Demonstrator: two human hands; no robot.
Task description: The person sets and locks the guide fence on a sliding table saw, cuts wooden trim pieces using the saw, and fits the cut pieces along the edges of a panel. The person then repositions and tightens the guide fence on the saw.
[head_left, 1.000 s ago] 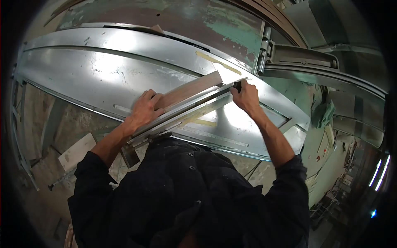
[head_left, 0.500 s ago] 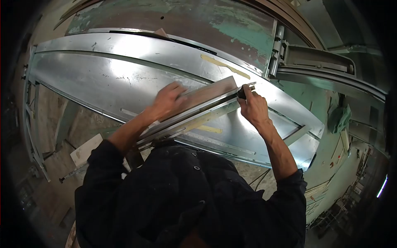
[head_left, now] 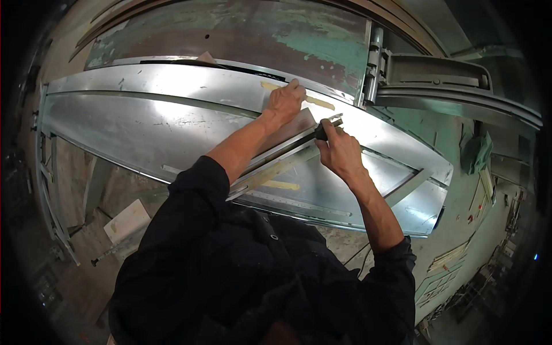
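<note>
My right hand (head_left: 340,150) is closed round a black knob (head_left: 321,132) at the far end of a slanted metal fence (head_left: 280,153). Beside the fence a wooden board (head_left: 297,125) lies on the shiny metal table (head_left: 155,118), partly covered by my left forearm. My left hand (head_left: 284,103) is just beyond the board, over a yellow tape strip (head_left: 319,103) on the table. Its fingers are curled together, and whatever they might hold is hidden. A small metal piece (head_left: 336,118) juts out past the knob.
A long dark slot (head_left: 213,67) with a small wood offcut (head_left: 206,57) runs along the table's far side. Beyond it lies a worn green and brown surface (head_left: 247,34). A metal machine arm (head_left: 437,80) stands at the right. A pale board (head_left: 127,221) is low on the left.
My left hand has moved away from me and to the right, from along the board to the tape strip. My right hand stays on the knob. The view has shifted slightly.
</note>
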